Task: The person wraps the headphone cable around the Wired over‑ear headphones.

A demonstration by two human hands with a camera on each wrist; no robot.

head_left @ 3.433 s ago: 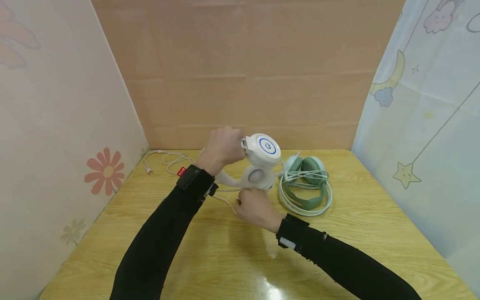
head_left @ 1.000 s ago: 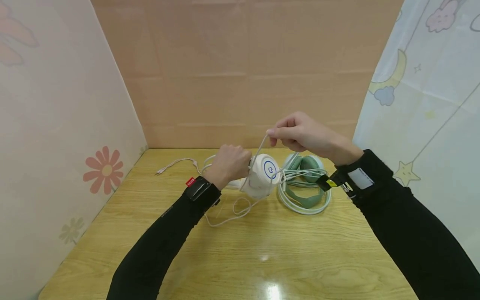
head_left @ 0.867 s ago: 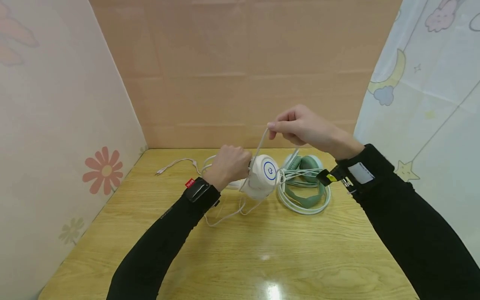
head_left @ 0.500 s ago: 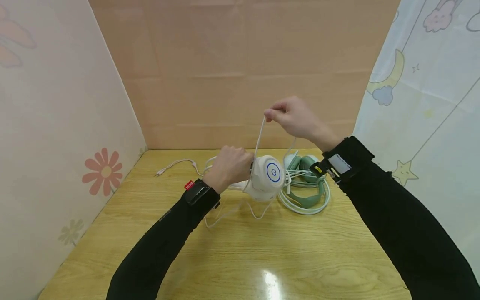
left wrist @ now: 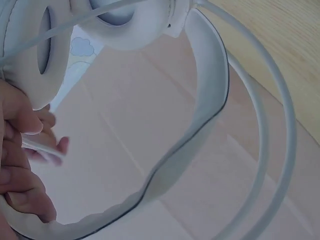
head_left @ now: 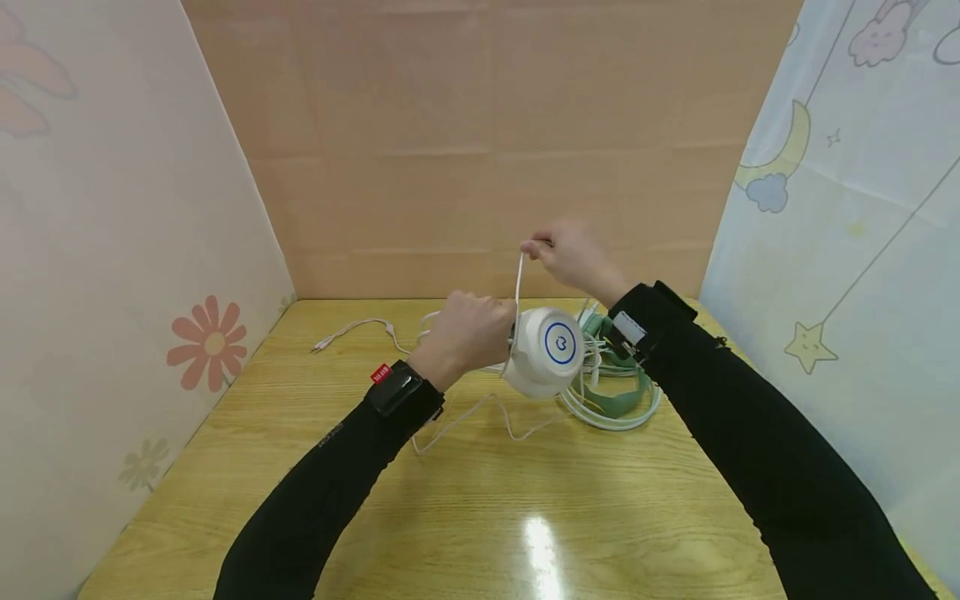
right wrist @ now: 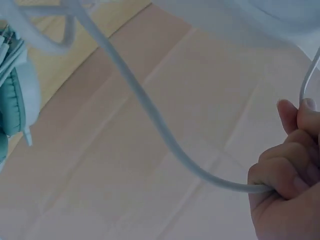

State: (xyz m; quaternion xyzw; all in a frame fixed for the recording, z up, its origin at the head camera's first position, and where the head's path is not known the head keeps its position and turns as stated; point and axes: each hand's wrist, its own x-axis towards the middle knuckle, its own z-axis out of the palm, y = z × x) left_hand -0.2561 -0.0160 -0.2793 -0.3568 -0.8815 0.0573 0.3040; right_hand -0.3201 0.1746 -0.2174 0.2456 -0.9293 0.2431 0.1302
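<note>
My left hand [head_left: 472, 333] grips white headphones [head_left: 551, 354] above the table, one ear cup with a blue ring mark facing me. In the left wrist view its fingers curl round the padded headband [left wrist: 207, 75], and both ear cups show at the top. Up and to the right, my right hand [head_left: 573, 258] pinches a white cable [head_left: 519, 287], which runs taut down beside the ear cup. In the right wrist view the cable [right wrist: 150, 107] also passes through the curled lower fingers of that hand [right wrist: 287, 170]. More of it hangs below the headphones.
Behind my right wrist lie green-and-white headphones [head_left: 615, 406] with a bundled pale cable on the wooden table [head_left: 480, 517]. A thin white cable end with plugs [head_left: 322, 343] rests at the back left. Patterned panels stand left and right, a brown one behind.
My right hand has come up from beneath the headphones with the cable, then dipped slightly leftward in the last half second. The headphones have shifted a little right; the hanging cable loop has opened out.
</note>
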